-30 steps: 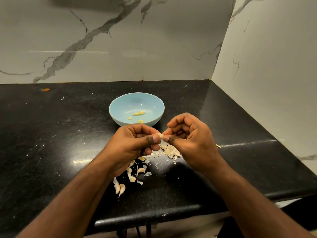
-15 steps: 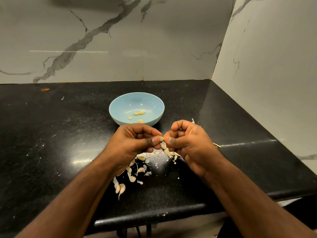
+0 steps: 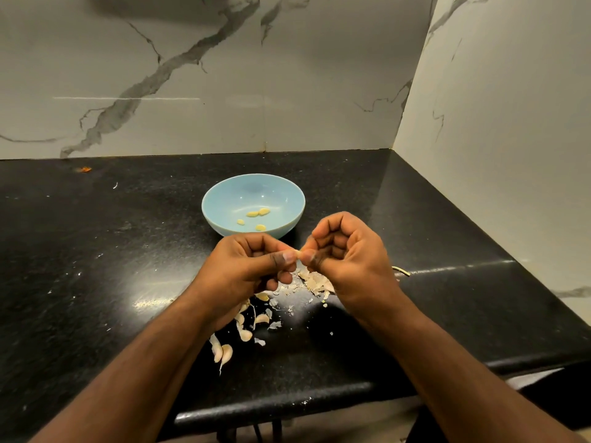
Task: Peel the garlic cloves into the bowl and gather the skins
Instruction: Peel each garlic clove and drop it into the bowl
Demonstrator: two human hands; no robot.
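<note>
With the garlic clove (image 3: 299, 253) pinched between my left hand (image 3: 252, 266) and right hand (image 3: 348, 260), both grips narrow, just short of the blue bowl (image 3: 220, 199), I judge short thumbnail strokes best, letting skins (image 3: 315, 281) drop onto the tabletop (image 3: 96, 251) pile below.

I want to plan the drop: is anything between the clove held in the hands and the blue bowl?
Nothing visible. The left hand and right hand pinch the clove just in front of the bowl, whose open top holds only a few peeled cloves.
</note>
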